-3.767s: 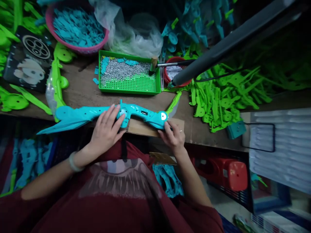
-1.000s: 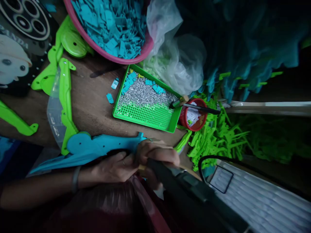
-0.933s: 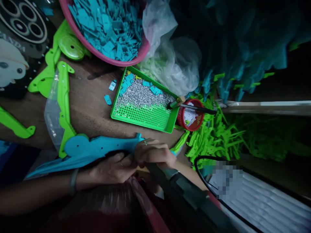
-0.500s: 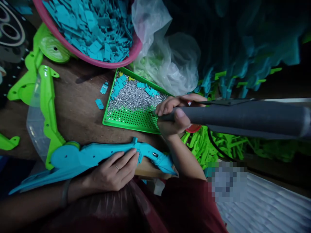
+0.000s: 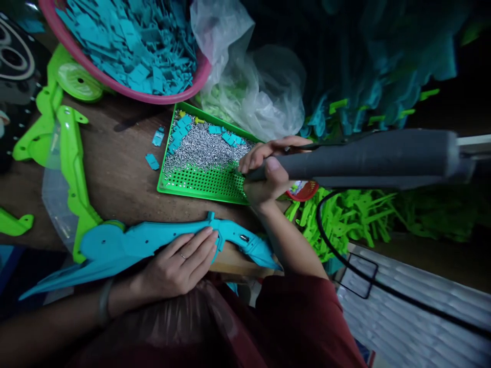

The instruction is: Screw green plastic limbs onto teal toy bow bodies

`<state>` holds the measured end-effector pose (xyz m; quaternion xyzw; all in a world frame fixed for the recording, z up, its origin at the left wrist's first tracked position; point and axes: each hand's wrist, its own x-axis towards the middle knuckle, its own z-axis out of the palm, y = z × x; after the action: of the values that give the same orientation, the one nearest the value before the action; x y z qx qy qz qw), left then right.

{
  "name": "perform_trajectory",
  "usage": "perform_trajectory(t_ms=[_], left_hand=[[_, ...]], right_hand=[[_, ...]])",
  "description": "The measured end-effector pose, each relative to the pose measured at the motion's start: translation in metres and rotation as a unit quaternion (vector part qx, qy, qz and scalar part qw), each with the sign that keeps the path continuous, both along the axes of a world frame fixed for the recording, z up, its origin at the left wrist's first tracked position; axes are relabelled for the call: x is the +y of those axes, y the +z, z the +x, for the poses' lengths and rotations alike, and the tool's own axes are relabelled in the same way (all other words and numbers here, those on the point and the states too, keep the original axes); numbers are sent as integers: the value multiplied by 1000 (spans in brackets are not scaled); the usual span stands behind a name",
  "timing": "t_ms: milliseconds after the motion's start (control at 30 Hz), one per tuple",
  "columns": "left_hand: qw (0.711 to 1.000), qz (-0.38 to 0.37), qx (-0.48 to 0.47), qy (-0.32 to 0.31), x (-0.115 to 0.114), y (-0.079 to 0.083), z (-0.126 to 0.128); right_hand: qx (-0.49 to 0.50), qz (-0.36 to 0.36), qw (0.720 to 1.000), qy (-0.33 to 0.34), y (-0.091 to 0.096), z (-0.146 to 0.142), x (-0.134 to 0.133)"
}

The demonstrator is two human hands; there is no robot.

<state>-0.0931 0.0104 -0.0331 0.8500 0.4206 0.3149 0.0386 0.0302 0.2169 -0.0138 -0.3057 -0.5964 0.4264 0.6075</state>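
Note:
My left hand [image 5: 184, 260] lies over the long blue plastic part [image 5: 134, 240], its fingers together across the handle region and the thumb hidden. A small metal spring-like piece [image 5: 244, 238] sits in a slot near the right end of that part. My right hand [image 5: 264, 174] is wrapped around a dark grey electric screwdriver [image 5: 364, 159], held over the right end of the green tray [image 5: 207, 190]. The tool's tip is hidden by my fingers. Inside the tray are many small silver screws [image 5: 207, 145] and several small blue tabs [image 5: 180, 134].
A pink basin [image 5: 164, 98] full of blue pieces stands at the back left, beside a clear plastic bag [image 5: 268, 97]. Green curved parts [image 5: 76, 179] lie at left, and a heap of green pieces [image 5: 345, 217] at right. A black cord [image 5: 383, 289] loops down on the right.
The screwdriver's far end has swung toward the back, and its cord shows more. The view has shifted slightly. My left hand stays on the blue part.

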Motion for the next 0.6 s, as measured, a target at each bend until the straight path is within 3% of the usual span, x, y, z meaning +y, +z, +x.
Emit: perform_trajectory(t_ms=[133, 233, 300, 433, 600], left_hand=[[1000, -10, -5, -3, 0, -2, 0], [1000, -15, -17, -14, -2, -5, 0], [999, -16, -28, -20, -3, -7, 1], [999, -16, -35, -25, -2, -6, 1], [999, -1, -43, -32, 0, -2, -1]], right_hand=[[22, -7, 1000, -8, 39, 14, -26], [-40, -88, 994, 45, 72, 38, -80], [-82, -123, 985, 93, 81, 49, -122], [-81, -96, 987, 105, 63, 53, -173], [-113, -110, 981, 114, 36, 51, -178]])
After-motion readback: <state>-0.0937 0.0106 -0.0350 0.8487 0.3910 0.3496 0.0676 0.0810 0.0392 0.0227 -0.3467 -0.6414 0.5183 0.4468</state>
